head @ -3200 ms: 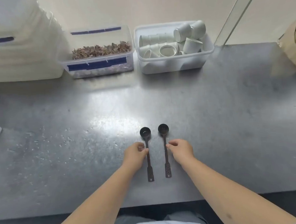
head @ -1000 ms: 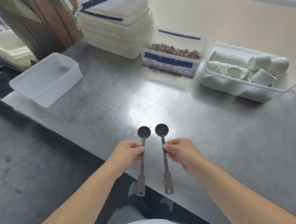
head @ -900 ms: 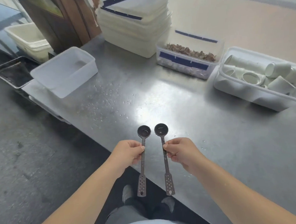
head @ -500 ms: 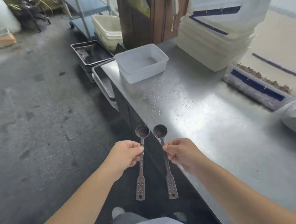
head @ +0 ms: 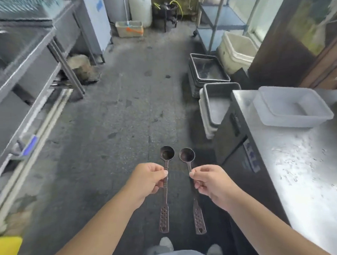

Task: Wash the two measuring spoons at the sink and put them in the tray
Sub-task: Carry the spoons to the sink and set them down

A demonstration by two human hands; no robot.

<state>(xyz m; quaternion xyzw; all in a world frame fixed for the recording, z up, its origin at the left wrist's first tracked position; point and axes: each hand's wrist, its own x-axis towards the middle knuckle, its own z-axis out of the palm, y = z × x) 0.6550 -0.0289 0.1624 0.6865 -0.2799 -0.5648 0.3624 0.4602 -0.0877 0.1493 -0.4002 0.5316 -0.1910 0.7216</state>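
Though turned aisleward — 2 spoons [head: 186,157] aloft.

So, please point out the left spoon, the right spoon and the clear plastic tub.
left spoon [head: 167,152], head view, bowl.
right spoon [head: 187,155], head view, bowl.
clear plastic tub [head: 268,120], head view, near wall.

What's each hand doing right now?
Left hand: closed on one dark metal measuring spoon.
Right hand: closed on the other dark metal measuring spoon.

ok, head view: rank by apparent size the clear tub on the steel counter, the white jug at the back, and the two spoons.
1. Clear tub
2. White jug, though it stands far back, so unsure
3. Left spoon and right spoon: look alike
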